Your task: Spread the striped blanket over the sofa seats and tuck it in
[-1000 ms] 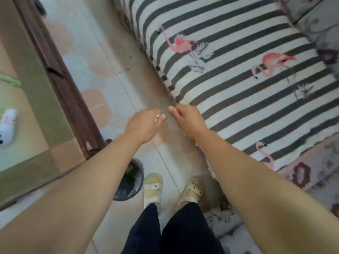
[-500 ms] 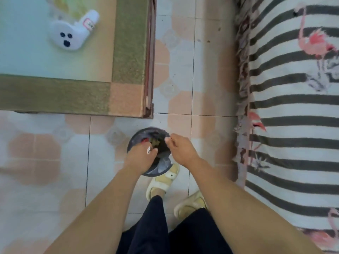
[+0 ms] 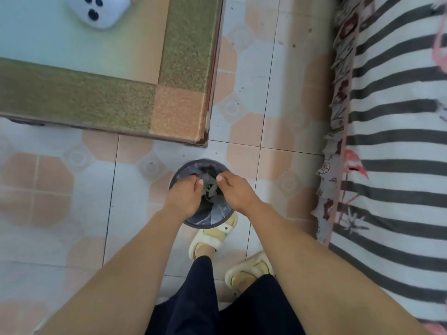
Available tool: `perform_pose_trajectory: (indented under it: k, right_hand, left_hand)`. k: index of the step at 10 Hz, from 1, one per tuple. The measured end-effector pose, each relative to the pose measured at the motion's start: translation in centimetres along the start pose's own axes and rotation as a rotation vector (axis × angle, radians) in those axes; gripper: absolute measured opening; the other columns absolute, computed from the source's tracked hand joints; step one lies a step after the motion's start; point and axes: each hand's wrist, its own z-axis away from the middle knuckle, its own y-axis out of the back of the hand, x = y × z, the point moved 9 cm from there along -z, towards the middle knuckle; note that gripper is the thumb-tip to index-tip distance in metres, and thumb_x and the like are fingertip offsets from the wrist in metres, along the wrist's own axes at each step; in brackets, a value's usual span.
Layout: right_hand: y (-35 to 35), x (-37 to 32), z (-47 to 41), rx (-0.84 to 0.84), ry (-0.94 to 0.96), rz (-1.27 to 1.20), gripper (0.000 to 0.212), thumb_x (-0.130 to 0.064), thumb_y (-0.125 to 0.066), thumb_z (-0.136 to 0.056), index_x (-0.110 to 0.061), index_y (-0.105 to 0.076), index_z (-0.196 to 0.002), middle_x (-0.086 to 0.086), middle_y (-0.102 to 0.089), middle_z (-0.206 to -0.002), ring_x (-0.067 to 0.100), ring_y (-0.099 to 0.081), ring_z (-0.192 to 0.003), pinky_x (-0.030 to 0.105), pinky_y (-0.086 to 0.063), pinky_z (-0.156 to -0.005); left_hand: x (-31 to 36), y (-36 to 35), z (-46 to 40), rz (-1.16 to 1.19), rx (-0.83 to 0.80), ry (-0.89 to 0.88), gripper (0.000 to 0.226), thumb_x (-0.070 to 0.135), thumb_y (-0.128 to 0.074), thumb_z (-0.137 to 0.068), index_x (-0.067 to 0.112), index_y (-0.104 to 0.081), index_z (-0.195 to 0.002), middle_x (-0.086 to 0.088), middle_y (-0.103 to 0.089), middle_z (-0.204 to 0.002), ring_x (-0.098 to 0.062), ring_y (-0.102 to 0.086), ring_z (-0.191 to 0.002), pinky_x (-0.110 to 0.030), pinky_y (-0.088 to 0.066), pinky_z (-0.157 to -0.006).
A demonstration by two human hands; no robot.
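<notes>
While both hands hover over a small round waste bin (image 3: 205, 220) at the centre of the view, one tabletop (image 3: 125, 110) fills the 10 o'clock quarter, its green and tan border ending in a chipped corner just beyond the bin's far rim. One white object with dark dots (image 3: 101, 10) lies on it at 11 o'clock, cut by the frame.

The left hand (image 3: 185, 198) has its fingers curled with tips drawn together above the bin's lined mouth; whether it pinches anything is too small to tell. The right hand (image 3: 233, 192), just beside it at 1 o'clock from the left, is curled the same way, and its hold is equally unclear. Two pale sandals (image 3: 212, 234) stand at 6 o'clock, the nearer one touching the bin's rim.

Tiled floor (image 3: 273, 97) runs as an open lane from 12 o'clock down between tabletop edge and sofa. At 3 o'clock the striped blanket (image 3: 396, 146) with pink flamingos covers the sofa seat, its edge lying over a floral cover (image 3: 338, 93) that hangs down the front.
</notes>
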Motion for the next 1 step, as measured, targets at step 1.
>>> perform_pose_trajectory:
  k: [1]
  right_hand:
    - [2.04,-0.54,0.94,0.050,0.009,-0.032,0.034,-0.031,-0.034,-0.102,-0.006,-0.058,-0.105,0.016,-0.064,-0.107,0.032,-0.055,-0.100,0.031,-0.039,-0.077]
  left_hand:
    - [3.35,2.08,0.74,-0.056,0.056,-0.092,0.036,0.027,-0.030,-0.101,0.005,-0.056,-0.090,-0.019,-0.065,-0.100,-0.035,-0.059,-0.095,-0.034,-0.039,-0.075]
